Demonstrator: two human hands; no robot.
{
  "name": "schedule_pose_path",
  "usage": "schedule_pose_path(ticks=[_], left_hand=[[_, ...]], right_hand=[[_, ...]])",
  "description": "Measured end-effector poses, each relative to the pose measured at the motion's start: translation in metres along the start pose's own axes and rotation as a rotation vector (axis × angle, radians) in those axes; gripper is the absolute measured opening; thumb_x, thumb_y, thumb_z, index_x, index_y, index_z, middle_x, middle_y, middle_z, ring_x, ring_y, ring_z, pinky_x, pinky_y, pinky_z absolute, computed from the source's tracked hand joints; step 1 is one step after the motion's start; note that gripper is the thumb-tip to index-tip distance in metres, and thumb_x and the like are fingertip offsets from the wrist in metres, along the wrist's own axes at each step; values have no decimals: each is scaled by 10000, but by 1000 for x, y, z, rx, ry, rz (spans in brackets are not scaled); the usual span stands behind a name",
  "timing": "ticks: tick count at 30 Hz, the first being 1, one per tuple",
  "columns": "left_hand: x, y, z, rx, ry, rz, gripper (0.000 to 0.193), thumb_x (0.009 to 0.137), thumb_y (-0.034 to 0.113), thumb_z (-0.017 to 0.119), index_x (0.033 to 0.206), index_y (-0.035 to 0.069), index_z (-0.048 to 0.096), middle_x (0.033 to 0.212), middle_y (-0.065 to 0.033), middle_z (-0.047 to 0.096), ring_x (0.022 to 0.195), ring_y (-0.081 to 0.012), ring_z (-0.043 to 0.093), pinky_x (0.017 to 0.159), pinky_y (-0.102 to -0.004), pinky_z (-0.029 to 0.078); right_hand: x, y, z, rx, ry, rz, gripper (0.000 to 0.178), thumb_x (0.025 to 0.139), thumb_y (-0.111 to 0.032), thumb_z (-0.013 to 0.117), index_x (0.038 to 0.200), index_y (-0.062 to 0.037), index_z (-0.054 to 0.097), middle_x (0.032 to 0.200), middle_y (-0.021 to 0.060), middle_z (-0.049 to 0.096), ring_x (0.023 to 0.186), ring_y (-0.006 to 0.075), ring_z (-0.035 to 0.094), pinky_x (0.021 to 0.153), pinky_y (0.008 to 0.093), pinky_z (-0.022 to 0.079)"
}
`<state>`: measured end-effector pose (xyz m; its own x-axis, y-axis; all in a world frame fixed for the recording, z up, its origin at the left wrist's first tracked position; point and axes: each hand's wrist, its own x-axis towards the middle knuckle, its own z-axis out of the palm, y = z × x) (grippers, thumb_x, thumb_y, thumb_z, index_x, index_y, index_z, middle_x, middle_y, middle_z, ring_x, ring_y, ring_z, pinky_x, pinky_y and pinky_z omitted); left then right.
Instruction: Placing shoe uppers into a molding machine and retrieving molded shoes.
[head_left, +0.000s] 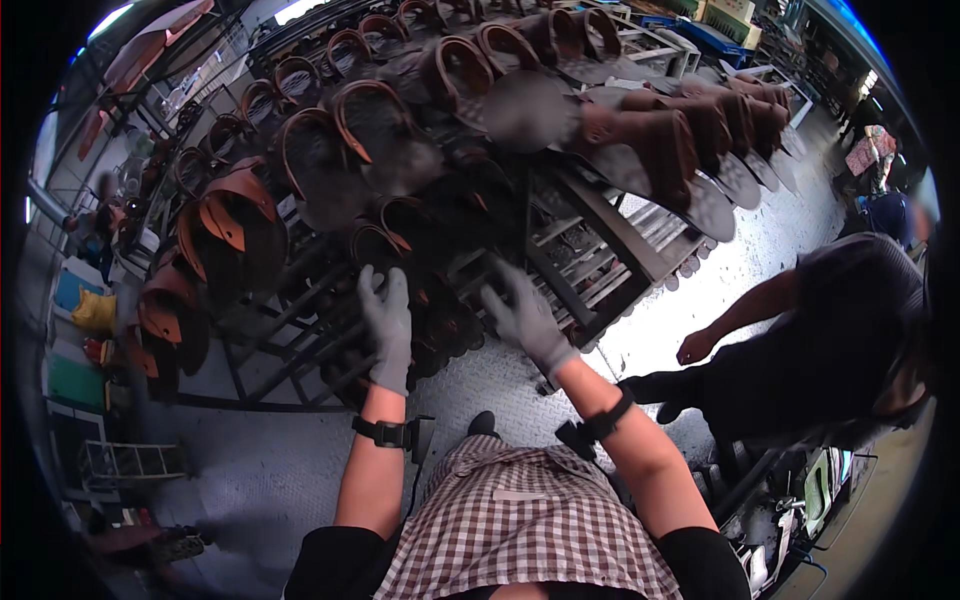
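Note:
Both my hands wear thin grey gloves and reach toward a rack [640, 240] loaded with brown sandals. My left hand [387, 318] is raised with its fingers apart, just below a dark sandal [375, 243] with a brown strap; whether the fingertips touch it I cannot tell. To its right, my right hand [525, 315] is somewhat blurred, its fingers spread and nothing in them, in front of the rack's lower bars. Above the hands, a sandal with a wide brown strap [365, 120] sits among several others. Deep shadow hides the lower sandals.
A person in dark clothes [830, 340] stands close on the right, arm hanging toward the rack. Farther right is another person [875, 155]. Metal plate flooring [280, 465] lies below. At left are a yellow bag [93, 311] and a small metal frame [135, 460].

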<state>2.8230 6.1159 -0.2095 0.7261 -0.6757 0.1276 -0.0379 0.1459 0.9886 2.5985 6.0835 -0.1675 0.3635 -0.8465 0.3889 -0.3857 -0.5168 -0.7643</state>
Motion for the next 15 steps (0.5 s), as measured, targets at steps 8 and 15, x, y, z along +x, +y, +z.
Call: schedule_pose_path(ticks=[8, 15], left_hand=[[115, -27, 33, 88, -130, 157, 518, 902, 217, 745, 1318, -22, 552, 1161, -169, 662, 824, -233, 645, 729, -399, 524], [134, 6, 33, 498, -174, 357, 235, 872, 214, 592, 713, 70, 688, 624, -101, 676, 587, -260, 636, 644, -432, 504]], right_hand=[[176, 7, 51, -415, 153, 316, 682, 901, -437, 671, 1450, -82, 479, 1294, 240, 567, 1147, 443, 621, 939, 527, 521], [192, 49, 59, -598, 15, 370, 380, 937, -374, 631, 1255, -167, 645, 1217, 184, 612, 1037, 412, 670, 896, 529, 537]])
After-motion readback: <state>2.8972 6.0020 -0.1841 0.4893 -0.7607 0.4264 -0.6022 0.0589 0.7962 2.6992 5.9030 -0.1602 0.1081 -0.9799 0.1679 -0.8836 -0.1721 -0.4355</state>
